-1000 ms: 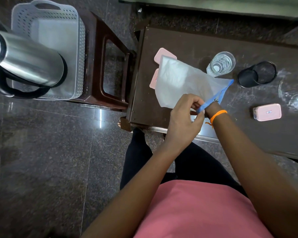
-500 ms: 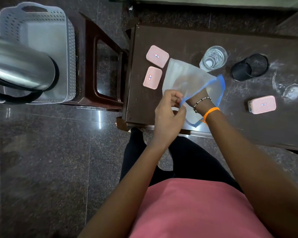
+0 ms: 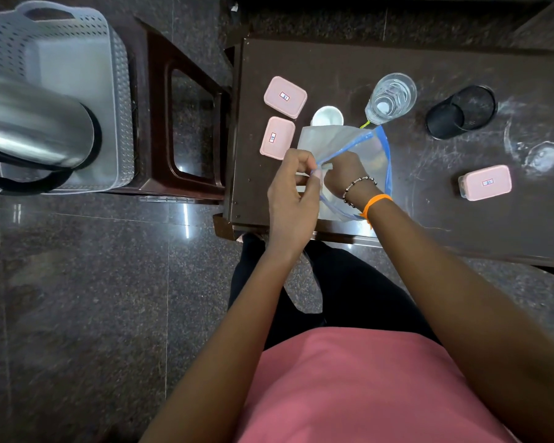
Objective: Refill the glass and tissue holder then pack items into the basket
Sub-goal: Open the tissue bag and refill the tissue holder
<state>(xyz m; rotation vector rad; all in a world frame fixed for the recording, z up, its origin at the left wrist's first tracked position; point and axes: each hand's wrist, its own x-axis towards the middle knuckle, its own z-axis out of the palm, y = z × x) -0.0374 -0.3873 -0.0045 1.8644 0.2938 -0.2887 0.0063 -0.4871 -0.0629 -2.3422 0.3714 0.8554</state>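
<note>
Labels on pink boxes, illegible

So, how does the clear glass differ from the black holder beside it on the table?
The clear glass is transparent, so its base shows through; the black holder is opaque and dark. The glass stands nearer the zip bag, the holder further right. Both are round, open-topped, and untouched by either hand.

Steel kettle blurred, cut by left edge, covers part of basket. Right hand fingers hidden inside zip bag. White object half hidden behind bag, unidentifiable. Table cut at right edge.
</note>
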